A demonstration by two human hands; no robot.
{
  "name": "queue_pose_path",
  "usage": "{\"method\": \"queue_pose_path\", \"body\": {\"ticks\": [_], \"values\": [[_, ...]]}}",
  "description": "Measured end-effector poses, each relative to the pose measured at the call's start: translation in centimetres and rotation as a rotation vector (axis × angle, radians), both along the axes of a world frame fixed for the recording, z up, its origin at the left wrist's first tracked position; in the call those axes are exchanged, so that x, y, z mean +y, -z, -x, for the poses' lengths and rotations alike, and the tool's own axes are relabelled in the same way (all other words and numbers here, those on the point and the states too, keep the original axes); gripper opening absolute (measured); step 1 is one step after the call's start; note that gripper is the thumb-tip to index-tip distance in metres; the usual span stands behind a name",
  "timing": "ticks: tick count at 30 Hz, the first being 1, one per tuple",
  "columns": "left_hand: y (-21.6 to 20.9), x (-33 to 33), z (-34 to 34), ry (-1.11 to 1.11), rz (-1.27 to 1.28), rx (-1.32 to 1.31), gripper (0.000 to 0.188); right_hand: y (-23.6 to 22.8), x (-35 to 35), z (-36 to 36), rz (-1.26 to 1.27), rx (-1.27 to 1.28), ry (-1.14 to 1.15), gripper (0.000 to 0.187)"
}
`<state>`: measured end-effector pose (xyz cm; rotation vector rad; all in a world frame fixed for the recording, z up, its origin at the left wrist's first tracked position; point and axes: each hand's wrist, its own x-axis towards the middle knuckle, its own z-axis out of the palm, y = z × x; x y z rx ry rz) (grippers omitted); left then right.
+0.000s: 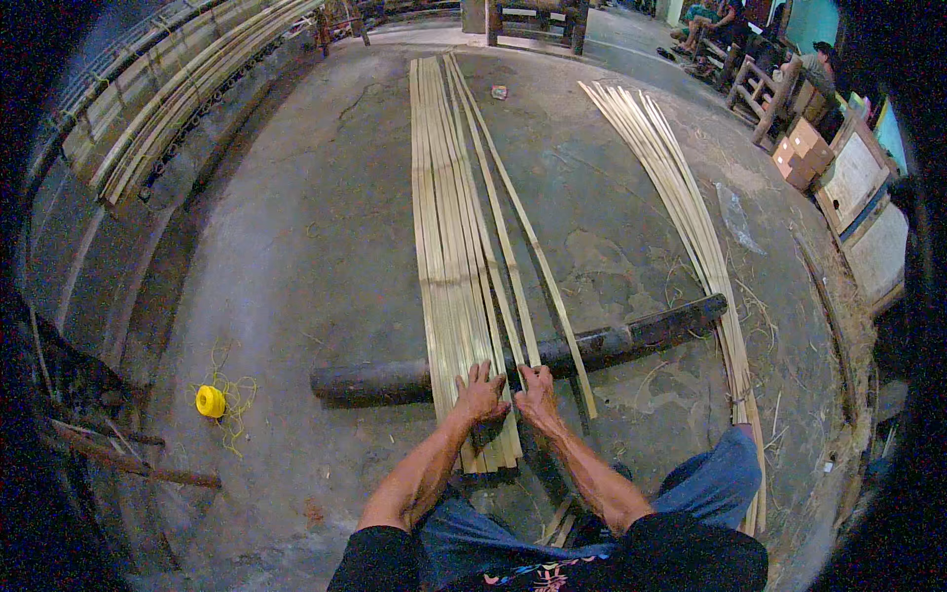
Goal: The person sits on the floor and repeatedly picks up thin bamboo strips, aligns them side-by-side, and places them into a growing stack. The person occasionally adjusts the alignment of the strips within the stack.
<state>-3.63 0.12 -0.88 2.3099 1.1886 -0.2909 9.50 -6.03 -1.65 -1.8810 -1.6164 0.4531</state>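
- We press our left hand (480, 395) flat, fingers spread and not clenched, on the near end of the bamboo strips (454, 257) that lie side by side on the concrete floor (316, 247).
- Our right hand (538, 393) sits just beside it, fingers bent down onto one strip at the right edge of the bundle; whether this grip pinches that strip or only presses on it, we cannot tell.
- The strips run away from both hands toward the far side of the floor, and two loose ones fan out to the right of the bundle.
- Just beyond our fingertips a dark round pole (533, 350) lies across under the strips, reaching well out to the left and right of the hands.
- Well to the right of our right hand a second bundle of strips (681, 217) stretches along the floor, its near end beside our knee.
- Far to the left of our left hand a yellow spool of twine (210, 401) rests on the floor with loose thread around it.
- Beyond that, on the left, more long strips (168, 109) lie stacked along a wall.
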Motion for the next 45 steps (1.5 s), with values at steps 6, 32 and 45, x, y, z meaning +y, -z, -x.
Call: {"method": "queue_pose_path", "body": {"ticks": [6,32,45], "values": [[0.5,0.1,0.2,0.006,0.006,-0.008,0.065,-0.1,1.0,0.5,0.163,0.226,0.093,0.06],[-0.8,-1.0,-0.1,0.085,-0.047,-0.021,0.074,1.1,-1.0,-1.0,0.101,0.474,0.091,0.053],[-0.5,-0.9,-0.3,0.07,-0.056,-0.03,0.073,1.1,0.3,-1.2,0.307,0.448,0.102,0.057]]}}
